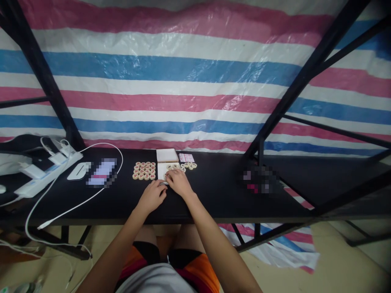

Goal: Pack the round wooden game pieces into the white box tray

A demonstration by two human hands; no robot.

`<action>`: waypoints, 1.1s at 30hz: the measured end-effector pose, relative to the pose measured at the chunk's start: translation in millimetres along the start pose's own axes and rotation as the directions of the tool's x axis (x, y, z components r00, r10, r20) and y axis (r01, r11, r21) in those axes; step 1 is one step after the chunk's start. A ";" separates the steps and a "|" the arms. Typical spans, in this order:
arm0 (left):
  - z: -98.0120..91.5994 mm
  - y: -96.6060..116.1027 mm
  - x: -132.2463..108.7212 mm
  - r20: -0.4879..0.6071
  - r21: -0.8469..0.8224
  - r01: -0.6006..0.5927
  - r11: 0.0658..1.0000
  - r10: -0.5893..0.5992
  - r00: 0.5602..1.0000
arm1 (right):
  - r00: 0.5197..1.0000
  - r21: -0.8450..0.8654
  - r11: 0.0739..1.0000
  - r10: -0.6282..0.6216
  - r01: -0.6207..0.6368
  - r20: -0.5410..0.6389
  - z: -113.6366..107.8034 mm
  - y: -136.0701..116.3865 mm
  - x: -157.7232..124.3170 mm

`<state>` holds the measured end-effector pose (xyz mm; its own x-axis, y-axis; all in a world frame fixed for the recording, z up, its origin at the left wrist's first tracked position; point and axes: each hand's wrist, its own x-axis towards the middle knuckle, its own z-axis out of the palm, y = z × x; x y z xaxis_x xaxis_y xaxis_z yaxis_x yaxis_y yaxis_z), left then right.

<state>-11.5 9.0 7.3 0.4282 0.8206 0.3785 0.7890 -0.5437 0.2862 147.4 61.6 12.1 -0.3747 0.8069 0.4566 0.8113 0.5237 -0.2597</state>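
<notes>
An open white box [161, 172] stands on the black table, its lid [166, 156] folded back behind it. Some round Chinese chess pieces [174, 166] lie in the back of the box. My left hand [153, 196] is at the near edge of the box, fingers bent and closed against it. Over the box's front part is my right hand [179, 182], its fingers pinched together on what seems to be a chess piece, mostly covered by the fingers. Left of the box, red-marked chess pieces [144, 171] are set out in tidy rows. Dark-marked chess pieces [190, 166] lie loosely to its right.
A pink-and-white card [186, 158] lies behind the loose pieces. To the left are a phone [102, 173], a white device [78, 171], a power strip [45, 175] and a white cable [73, 208]. A blurred dark object [261, 180] sits right. Black metal posts [305, 77] frame the table [220, 191].
</notes>
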 end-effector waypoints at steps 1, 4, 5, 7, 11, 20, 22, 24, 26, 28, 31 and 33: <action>-0.3 0.2 0.0 0.002 0.000 0.001 1.000 -0.001 1.000 | 1.000 -0.016 1.000 -0.003 0.003 0.002 -0.8 0.1 -0.9; -1.2 0.7 -0.1 0.009 -0.006 0.005 1.000 -0.005 1.000 | 1.000 -0.063 0.998 -0.010 0.009 -0.013 -2.9 -0.4 -3.2; -1.5 0.8 -0.2 0.008 -0.009 0.005 1.000 -0.005 1.000 | 1.000 -0.072 0.997 -0.014 0.013 -0.018 -3.2 -0.7 -3.6; -1.8 0.9 -0.3 0.006 -0.013 0.005 1.000 -0.005 1.000 | 1.000 -0.081 0.997 -0.018 0.016 -0.023 -3.4 -1.4 -3.9; -2.0 1.3 -0.3 -0.003 -0.020 0.007 1.000 -0.007 1.000 | 1.000 -0.089 0.996 -0.021 0.020 -0.011 -3.9 -3.9 -3.2; 1.7 -2.4 -0.6 -0.008 -0.017 0.009 1.000 -0.009 1.000 | 0.970 -0.104 0.964 0.239 -0.243 -0.054 -20.0 34.2 -9.7; 2.3 -3.0 -0.6 -0.012 -0.012 0.010 1.000 -0.010 1.000 | 0.962 -0.130 0.954 0.273 -0.270 0.005 -20.2 46.0 -15.1; 2.3 -3.0 -0.6 -0.013 -0.010 0.011 1.000 -0.011 1.000 | 0.958 -0.139 0.951 0.284 -0.277 0.032 -18.7 51.7 -20.3; 2.0 -2.6 -0.7 -0.011 -0.011 0.017 1.000 -0.017 1.000 | 0.953 -0.137 0.945 0.301 -0.298 0.006 -17.0 51.7 -24.1; 1.7 -2.1 -1.0 -0.010 -0.014 0.025 1.000 -0.025 1.000 | 0.943 -0.128 0.934 0.333 -0.333 -0.025 -15.7 49.2 -26.8; 1.1 -1.5 -2.1 -0.015 -0.020 0.030 0.999 -0.030 0.999 | 0.927 -0.104 0.921 0.374 -0.376 -0.039 -14.4 47.6 -30.8; 0.2 -1.0 -3.0 -0.026 -0.031 0.031 0.999 -0.032 0.999 | 0.918 -0.072 0.916 0.391 -0.395 -0.060 -13.4 48.8 -33.8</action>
<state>-13.4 7.2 5.7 0.3909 0.8328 0.3919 0.7882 -0.5228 0.3248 205.7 56.2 -4.6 0.0001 0.9294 0.3690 0.9232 0.1418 -0.3572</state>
